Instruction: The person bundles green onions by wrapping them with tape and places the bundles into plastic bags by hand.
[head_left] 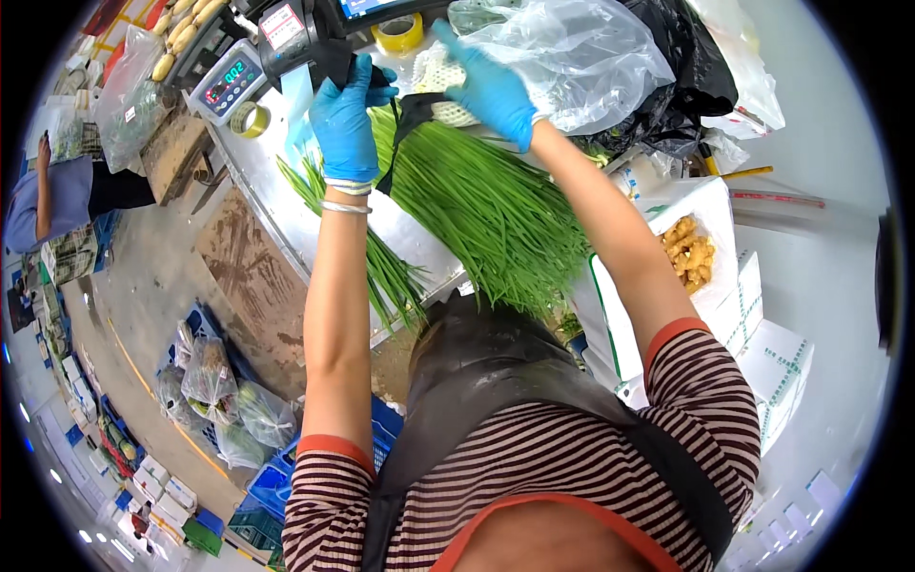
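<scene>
My left hand [345,126], in a blue glove, is raised over the metal table with its fingers curled against some dark material whose kind I cannot make out. Also blue-gloved, my right hand [494,95] has a finger stretched forward, slightly blurred; its thumb side meets the end of a black strip [416,112]. That strip runs down beside my left wrist, over the green stalks. A large bunch of long, thin green leaves, like chives [481,214], fans toward me under both hands. A smaller bundle of the same leaves [381,272] lies left of it, partly behind my left forearm.
A digital scale [227,84] and tape rolls [250,120] sit at the table's left. Clear plastic bags [581,62] and black bags [681,71] crowd the far right. Ginger [688,253] fills a white box on the right. Bagged vegetables [214,381] stand on the floor, left.
</scene>
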Motion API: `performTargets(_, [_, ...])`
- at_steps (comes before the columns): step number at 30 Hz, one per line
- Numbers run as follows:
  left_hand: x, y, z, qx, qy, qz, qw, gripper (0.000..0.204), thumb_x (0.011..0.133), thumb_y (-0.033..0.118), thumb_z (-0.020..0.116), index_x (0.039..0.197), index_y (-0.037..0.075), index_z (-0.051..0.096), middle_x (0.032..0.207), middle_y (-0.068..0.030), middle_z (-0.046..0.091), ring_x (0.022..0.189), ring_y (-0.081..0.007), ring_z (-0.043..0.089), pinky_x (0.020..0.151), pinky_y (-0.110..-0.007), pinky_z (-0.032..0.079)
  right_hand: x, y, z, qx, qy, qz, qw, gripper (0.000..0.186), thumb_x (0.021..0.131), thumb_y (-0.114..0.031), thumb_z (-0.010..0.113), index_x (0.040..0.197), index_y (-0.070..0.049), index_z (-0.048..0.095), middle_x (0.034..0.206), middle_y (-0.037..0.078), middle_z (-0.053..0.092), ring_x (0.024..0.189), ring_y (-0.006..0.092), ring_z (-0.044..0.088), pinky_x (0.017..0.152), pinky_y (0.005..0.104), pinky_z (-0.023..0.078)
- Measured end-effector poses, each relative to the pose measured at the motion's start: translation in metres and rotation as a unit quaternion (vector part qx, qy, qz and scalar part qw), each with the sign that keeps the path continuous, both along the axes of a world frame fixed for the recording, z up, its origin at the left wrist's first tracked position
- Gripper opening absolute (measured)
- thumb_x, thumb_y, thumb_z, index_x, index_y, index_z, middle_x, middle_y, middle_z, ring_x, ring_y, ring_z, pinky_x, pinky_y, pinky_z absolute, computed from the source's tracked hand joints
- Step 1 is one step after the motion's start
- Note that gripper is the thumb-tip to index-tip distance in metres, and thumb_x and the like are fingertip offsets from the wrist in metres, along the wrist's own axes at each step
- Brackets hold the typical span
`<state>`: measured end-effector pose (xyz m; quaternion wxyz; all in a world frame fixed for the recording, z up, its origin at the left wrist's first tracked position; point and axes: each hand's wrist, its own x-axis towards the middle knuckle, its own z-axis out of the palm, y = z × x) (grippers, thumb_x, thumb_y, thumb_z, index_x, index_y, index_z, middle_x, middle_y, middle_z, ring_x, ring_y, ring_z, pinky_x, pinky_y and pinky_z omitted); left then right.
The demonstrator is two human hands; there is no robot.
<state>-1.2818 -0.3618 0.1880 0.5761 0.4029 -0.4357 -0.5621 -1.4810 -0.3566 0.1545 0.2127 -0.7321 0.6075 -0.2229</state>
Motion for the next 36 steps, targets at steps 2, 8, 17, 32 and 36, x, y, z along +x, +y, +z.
performTargets(2, [-0.009, 0.002, 0.012, -0.017, 0.016, -0.007, 1.0, 0.024, 0.094, 0.022, 0.061, 0.1, -0.001, 0.063, 0.084, -0.0102, 0.068, 0.068, -0.0149, 0.063, 0.064, -0.025, 0.049, 0.016, 0.015, -0.017, 0.08, 0.0, 0.043, 0.996, 0.081, 0.08, -0.018, 0.067, 0.149, -0.02, 0.025, 0.117, 0.019, 0.06, 0.101, 0.035, 0.062, 0.084, 0.0427, 0.05])
performTargets(8, [0.001, 0.034, 0.0, -0.03, -0.047, 0.043, 0.998, 0.022, 0.098, 0.021, 0.054, 0.095, 0.001, 0.063, 0.086, -0.0058, 0.064, 0.076, -0.0116, 0.058, 0.072, -0.025, 0.046, 0.046, 0.007, -0.07, -0.051, -0.11, -0.006, 0.993, 0.056, 0.079, -0.016, 0.055, 0.135, -0.021, 0.05, 0.095, 0.019, 0.067, 0.083, 0.0375, 0.064, 0.076, 0.046, 0.051])
performTargets(17, [-0.008, 0.058, -0.131, -0.074, -0.353, 0.158, 0.919, 0.054, 0.079, 0.0, 0.066, 0.129, -0.005, 0.046, 0.12, -0.0149, 0.057, 0.103, -0.0266, 0.055, 0.093, -0.036, 0.045, 0.023, 0.005, -0.035, 0.025, -0.009, 0.121, 0.992, 0.068, 0.076, -0.027, 0.062, 0.141, -0.022, 0.042, 0.083, 0.022, 0.066, 0.074, 0.0381, 0.064, 0.068, 0.0443, 0.051])
performTargets(32, [0.064, 0.148, -0.105, 0.144, -0.389, -0.038, 0.909, 0.077, 0.079, -0.005, 0.058, 0.147, -0.002, 0.023, 0.148, -0.0135, 0.034, 0.133, -0.0217, 0.035, 0.108, -0.032, 0.03, -0.161, 0.191, -0.041, 0.086, -0.245, -0.244, 0.934, 0.055, 0.09, -0.018, 0.06, 0.142, -0.018, 0.043, 0.102, 0.01, 0.067, 0.086, 0.0187, 0.066, 0.075, 0.0286, 0.052])
performTargets(36, [0.037, 0.159, -0.123, 0.247, -0.237, -0.071, 0.937, 0.071, 0.081, -0.005, 0.049, 0.148, 0.002, 0.024, 0.141, -0.0126, 0.041, 0.12, -0.0191, 0.047, 0.098, -0.027, 0.039, -0.122, 0.216, -0.027, 0.295, -0.404, -0.076, 0.863, 0.04, 0.092, -0.017, 0.059, 0.132, -0.011, 0.056, 0.102, 0.007, 0.068, 0.086, 0.0108, 0.064, 0.074, 0.0248, 0.052])
